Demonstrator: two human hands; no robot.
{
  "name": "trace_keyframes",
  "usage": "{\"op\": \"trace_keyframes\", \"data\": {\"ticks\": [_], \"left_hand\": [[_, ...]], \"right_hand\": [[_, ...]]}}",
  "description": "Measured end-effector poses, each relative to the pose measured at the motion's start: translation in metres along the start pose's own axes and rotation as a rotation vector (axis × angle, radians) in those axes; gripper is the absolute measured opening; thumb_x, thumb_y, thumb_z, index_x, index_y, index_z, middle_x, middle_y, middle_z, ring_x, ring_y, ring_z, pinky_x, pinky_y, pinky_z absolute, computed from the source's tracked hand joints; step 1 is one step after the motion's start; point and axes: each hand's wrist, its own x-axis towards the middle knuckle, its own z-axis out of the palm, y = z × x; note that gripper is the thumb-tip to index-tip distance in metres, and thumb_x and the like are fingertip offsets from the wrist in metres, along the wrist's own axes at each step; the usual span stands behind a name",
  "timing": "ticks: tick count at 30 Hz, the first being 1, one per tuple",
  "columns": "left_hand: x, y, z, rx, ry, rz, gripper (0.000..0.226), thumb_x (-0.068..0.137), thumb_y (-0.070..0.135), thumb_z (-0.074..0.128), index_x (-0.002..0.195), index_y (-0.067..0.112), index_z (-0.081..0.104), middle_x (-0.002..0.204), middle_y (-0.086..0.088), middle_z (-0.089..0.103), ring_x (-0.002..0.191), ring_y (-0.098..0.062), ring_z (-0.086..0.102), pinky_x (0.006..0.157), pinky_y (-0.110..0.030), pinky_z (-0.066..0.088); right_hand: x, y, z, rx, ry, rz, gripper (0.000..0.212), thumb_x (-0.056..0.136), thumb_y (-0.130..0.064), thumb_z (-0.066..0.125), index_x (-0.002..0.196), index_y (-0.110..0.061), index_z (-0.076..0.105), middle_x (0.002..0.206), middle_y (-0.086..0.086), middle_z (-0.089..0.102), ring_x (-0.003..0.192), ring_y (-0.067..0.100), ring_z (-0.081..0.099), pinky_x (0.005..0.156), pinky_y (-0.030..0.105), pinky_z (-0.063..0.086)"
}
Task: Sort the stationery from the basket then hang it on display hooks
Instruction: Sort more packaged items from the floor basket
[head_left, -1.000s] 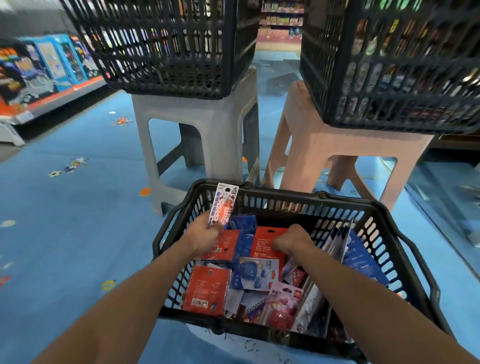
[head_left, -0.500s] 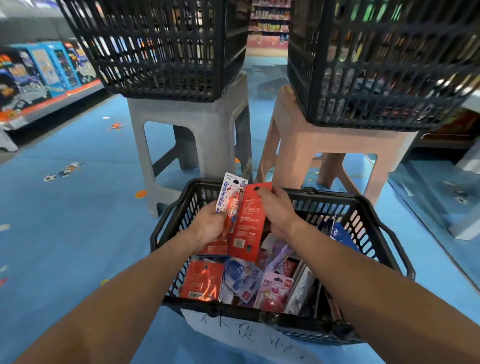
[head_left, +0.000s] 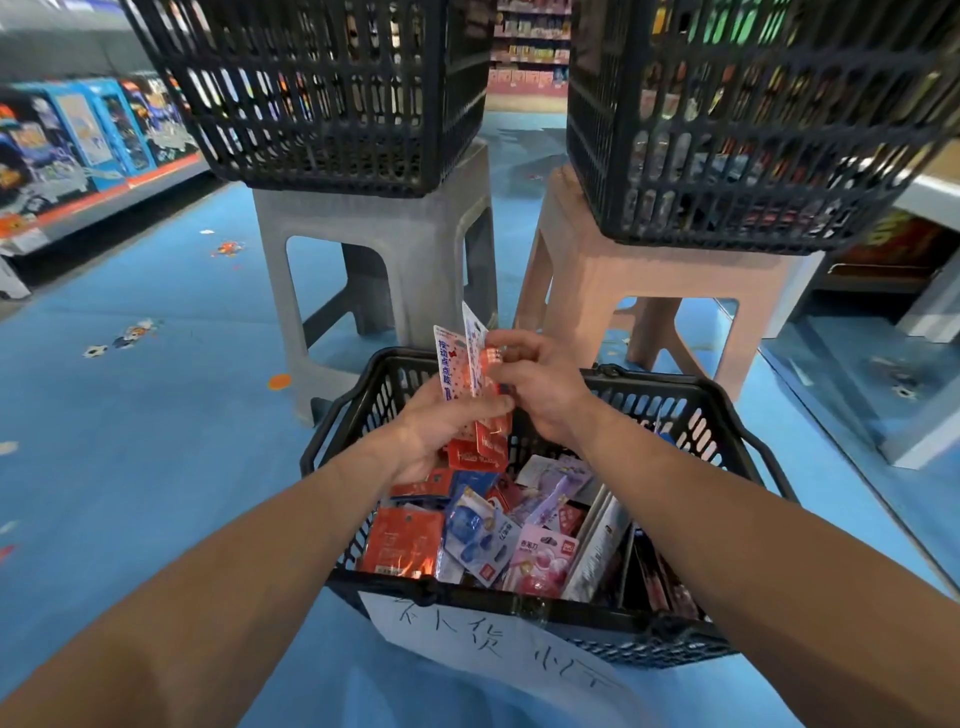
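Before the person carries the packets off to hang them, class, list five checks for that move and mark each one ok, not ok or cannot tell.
1. Left hand grips the fanned stack of red and white carded packets: ok.
2. Right hand fingers pinch the stack's top: ok.
3. Hang holes of the stack lined up: cannot tell, the fingers cover them.
4. Display hooks in view: not ok, none shows.
5. Black plastic mesh basket sorted out: not ok, the remaining packets lie inside it.
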Motion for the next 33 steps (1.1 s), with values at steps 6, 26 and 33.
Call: {"op": "trace_keyframes", "data": {"ticks": [6,26,33], "left_hand": [[0.008,-0.004,-0.002,-0.017,0.176,-0.039,0.044,0.084,-0.010,0.068,0.119,0.016,0.064,0.098,-0.012,0.078,0.090,-0.032,0.076,0.076,-0.044,0.061],[0.030,-0.037,-0.053,0.213,0.452,0.056,0.049,0.091,0.001,0.067,0.134,0.023,0.055,0.113,-0.001,0.074,0.099,-0.024,0.073,0.087,-0.053,0.061],[0.038,-0.047,-0.057,0.295,0.505,0.090,0.047,0.094,0.006,0.067,0.133,0.027,0.053,0.120,-0.001,0.070,0.104,-0.020,0.068,0.091,-0.051,0.058]], "right_hand": [[-0.004,-0.007,-0.025,0.080,-0.035,0.072,0.016,0.099,0.001,0.057,0.111,-0.004,0.067,0.101,0.013,0.074,0.085,0.019,0.073,0.067,0.026,0.059],[0.004,0.067,-0.025,-0.440,-0.219,0.576,0.025,0.101,-0.001,0.051,0.118,-0.005,0.067,0.108,0.012,0.066,0.085,0.022,0.070,0.066,0.031,0.064],[0.019,0.100,-0.006,-0.500,-0.159,0.590,0.020,0.098,-0.008,0.057,0.116,-0.005,0.067,0.095,0.013,0.069,0.072,0.020,0.068,0.056,0.030,0.054]]}}
